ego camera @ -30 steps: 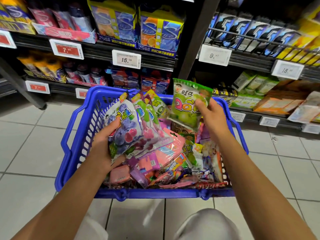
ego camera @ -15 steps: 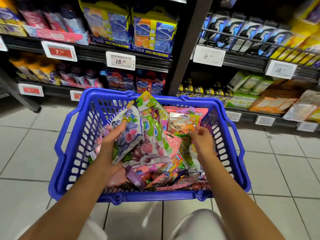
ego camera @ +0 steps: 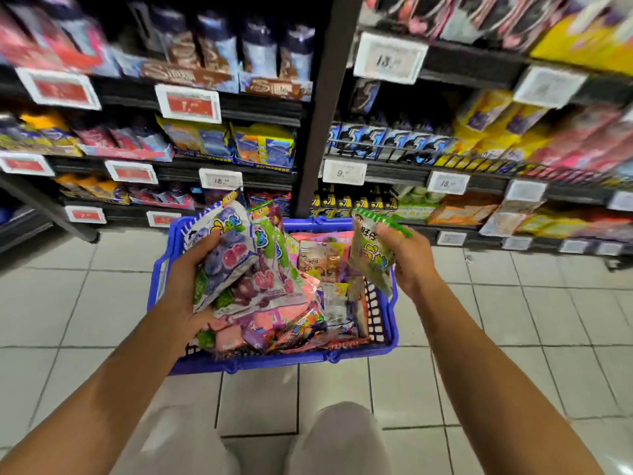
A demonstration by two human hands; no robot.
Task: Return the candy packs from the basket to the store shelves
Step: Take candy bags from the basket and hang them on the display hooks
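Over the blue plastic basket (ego camera: 386,305), the left hand (ego camera: 186,286) grips a fanned bunch of purple grape candy packs (ego camera: 229,255) while the right hand's (ego camera: 409,260) fingers (ego camera: 385,234) pinch a green candy pack (ego camera: 371,255).

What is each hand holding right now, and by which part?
The left hand grips a fanned stack of gummy packs at their left side. The right hand pinches a green pack by its top edge.

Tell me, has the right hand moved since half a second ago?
Yes. The right hand has risen from among the packs to the far right rim of the blue basket, now holding a green candy pack.
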